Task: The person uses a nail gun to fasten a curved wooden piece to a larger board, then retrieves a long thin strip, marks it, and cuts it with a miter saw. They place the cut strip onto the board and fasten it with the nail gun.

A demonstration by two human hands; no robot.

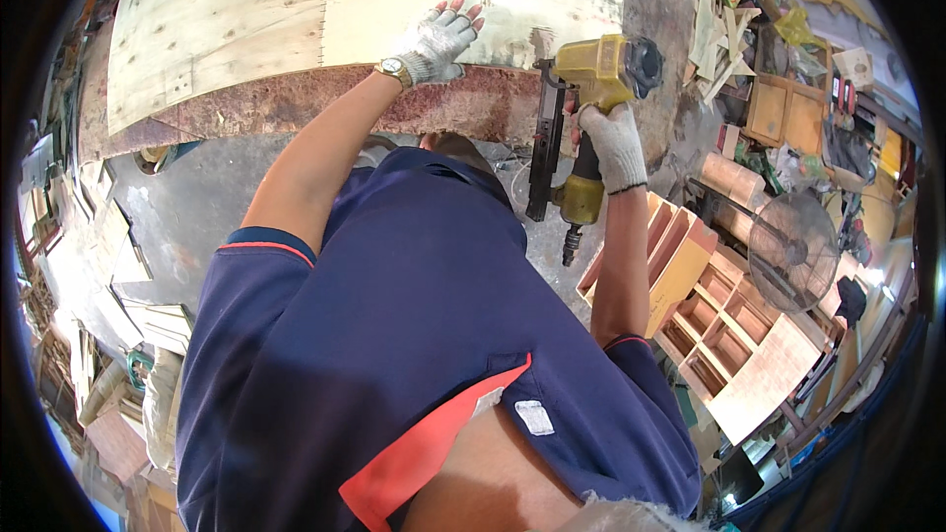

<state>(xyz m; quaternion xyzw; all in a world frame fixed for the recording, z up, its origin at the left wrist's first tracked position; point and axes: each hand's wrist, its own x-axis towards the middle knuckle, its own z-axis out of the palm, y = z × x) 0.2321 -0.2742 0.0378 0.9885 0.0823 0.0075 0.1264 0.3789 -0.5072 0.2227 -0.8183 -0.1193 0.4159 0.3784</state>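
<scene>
My right hand (613,143), in a white knit glove, is wrapped round the handle of a yellow and black nail gun (597,74). Its long black magazine hangs on the left side, and the air fitting points down toward me. My left hand (441,42) wears a white glove with bare fingertips. It lies with fingers spread on a pale plywood sheet (227,25), near the sheet's front edge. A watch (394,69) is on the left wrist. The gun's nose is beside the right part of the sheet; whether it touches anything I cannot tell.
The sheet lies on a worn reddish-brown worktable (296,101). At the right stand a wooden compartment unit (724,320) and a round fan (793,251). Wood scraps (724,39) and clutter fill the far right. Boards (118,236) lie on the left floor.
</scene>
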